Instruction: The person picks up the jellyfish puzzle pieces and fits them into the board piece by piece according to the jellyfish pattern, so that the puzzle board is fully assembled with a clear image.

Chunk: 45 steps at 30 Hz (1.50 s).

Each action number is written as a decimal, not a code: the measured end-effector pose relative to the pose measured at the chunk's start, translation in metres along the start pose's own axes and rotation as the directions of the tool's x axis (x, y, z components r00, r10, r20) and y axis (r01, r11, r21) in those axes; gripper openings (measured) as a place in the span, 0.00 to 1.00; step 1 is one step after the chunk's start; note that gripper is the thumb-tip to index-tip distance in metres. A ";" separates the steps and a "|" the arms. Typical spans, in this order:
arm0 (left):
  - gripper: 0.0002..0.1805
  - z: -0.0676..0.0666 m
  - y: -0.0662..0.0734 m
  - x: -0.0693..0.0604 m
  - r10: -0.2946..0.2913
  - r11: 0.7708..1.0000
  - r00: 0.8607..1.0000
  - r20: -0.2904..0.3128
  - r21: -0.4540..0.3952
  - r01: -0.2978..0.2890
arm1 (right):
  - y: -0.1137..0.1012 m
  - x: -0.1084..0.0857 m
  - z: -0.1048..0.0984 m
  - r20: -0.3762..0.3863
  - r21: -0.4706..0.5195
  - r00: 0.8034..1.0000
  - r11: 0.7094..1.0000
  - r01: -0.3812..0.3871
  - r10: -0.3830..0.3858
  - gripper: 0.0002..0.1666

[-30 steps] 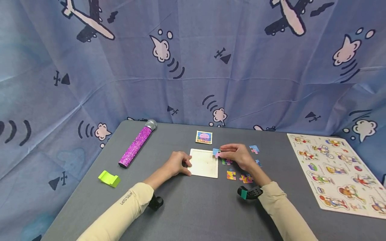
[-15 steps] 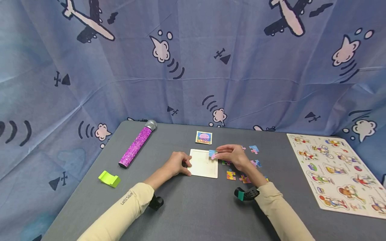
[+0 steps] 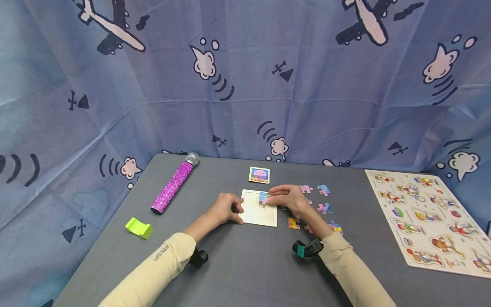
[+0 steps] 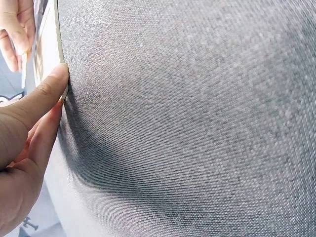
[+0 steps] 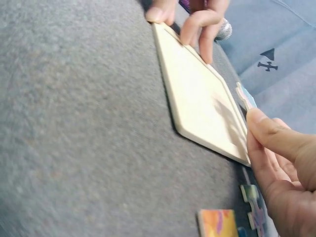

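Note:
A pale wooden puzzle tray (image 3: 258,215) lies flat on the grey table. My left hand (image 3: 228,207) grips its left edge; in the left wrist view the thumb and a finger of that hand (image 4: 29,136) meet at the tray's corner. Between the thumb and fingers of my right hand (image 3: 293,200) is a blue and pink jigsaw piece (image 3: 263,198), held above the tray's upper right part. The right wrist view has this piece (image 5: 245,95) tilted and apart from the tray (image 5: 197,98), whose recess holds only a shadow.
Several loose jigsaw pieces (image 3: 324,208) lie right of the tray, some partly hidden by the right arm. Behind it is a small jellyfish picture (image 3: 259,175). A glittery microphone (image 3: 173,186) and a green holder (image 3: 139,228) lie left; a large picture board (image 3: 429,221) lies right.
My right hand has moved left, bringing the jigsaw piece from the tray's right edge to over the tray. More loose pieces show behind it. My left hand has stayed put.

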<state>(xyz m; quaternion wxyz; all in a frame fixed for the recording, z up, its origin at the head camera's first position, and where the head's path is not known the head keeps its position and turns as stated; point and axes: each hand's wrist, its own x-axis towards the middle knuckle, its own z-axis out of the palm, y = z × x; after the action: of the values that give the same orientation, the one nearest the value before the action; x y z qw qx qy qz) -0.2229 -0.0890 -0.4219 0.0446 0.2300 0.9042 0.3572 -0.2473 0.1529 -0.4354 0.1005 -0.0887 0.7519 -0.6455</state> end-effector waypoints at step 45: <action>0.14 0.000 -0.005 0.003 0.024 0.999 1.000 0.009 0.025 -0.025 | 0.009 0.012 0.044 -0.185 -0.234 0.976 0.970 0.067 -0.113 0.14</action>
<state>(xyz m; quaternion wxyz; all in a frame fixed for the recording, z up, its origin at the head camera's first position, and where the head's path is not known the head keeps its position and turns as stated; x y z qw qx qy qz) -0.2273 -0.0915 -0.4251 0.0411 0.2430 0.9055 0.3455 -0.2472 0.1096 -0.4509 -0.0146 -0.0695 0.8219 -0.5651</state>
